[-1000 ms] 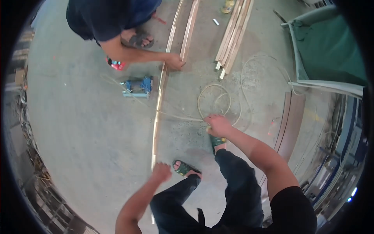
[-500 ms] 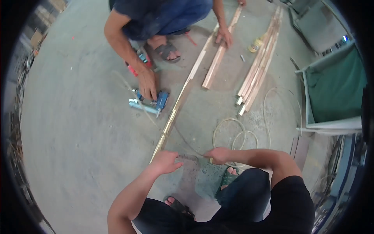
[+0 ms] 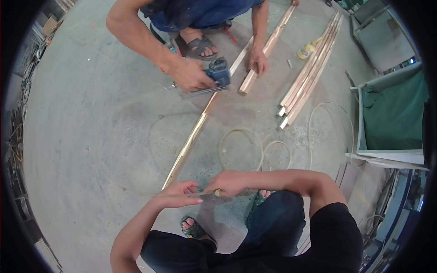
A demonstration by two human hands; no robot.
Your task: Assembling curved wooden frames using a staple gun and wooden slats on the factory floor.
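My right hand [image 3: 226, 183] is closed around a thin pale hose [image 3: 205, 194]; a small yellowish ring shows beneath its fingers. My left hand [image 3: 178, 194], fingers stretched and apart, lies beside it at the near end of a long wooden strip [image 3: 189, 143]. The hose passes at the left hand and runs on leftward over the floor; whether that hand touches it I cannot tell. Across from me, a co-worker's hand [image 3: 193, 75] grips a blue nail gun [image 3: 219, 73] over the strip. The co-worker's other hand [image 3: 258, 61] presses on a second wooden piece [image 3: 249, 83].
Several wooden strips [image 3: 304, 77] lie bundled at the right, with a yellow bottle [image 3: 307, 49] beside them. Loops of hose [image 3: 221, 143] spread over the floor before me. A frame bin lined with green cloth [image 3: 393, 109] stands at far right.
The co-worker has picked the nail gun up off the floor and brought it over the strip. My right hand has moved left, close to my left hand, and the hose has shifted leftward.
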